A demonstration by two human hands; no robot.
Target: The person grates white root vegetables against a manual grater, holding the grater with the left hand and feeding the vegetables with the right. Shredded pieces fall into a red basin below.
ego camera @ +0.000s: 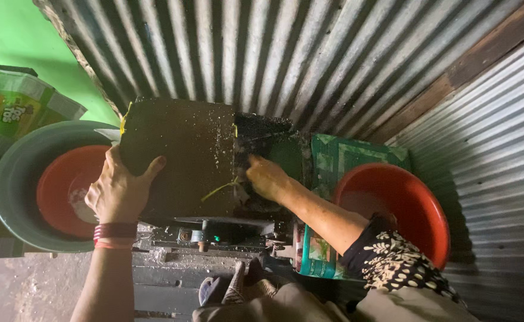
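A dark, stained machine hopper (184, 155) stands in the middle, speckled with pale crumbs. My left hand (117, 189) grips its left edge, thumb over the top face. My right hand (267, 177) reaches into the dark opening (268, 143) beside the hopper, fingers bunched; whether it holds anything is hidden. A thin yellow-green strand (219, 189) lies on the hopper near that hand. Below the hopper sits the machine's metal base (214, 232).
A red bowl (65, 185) holding some white stuff sits inside a grey-green basin (17, 179) at left. Another red basin (405, 206) stands at right on green patterned cloth (345, 156). Corrugated metal walls (274, 53) close in behind and right. A green printed sack (11, 104) is far left.
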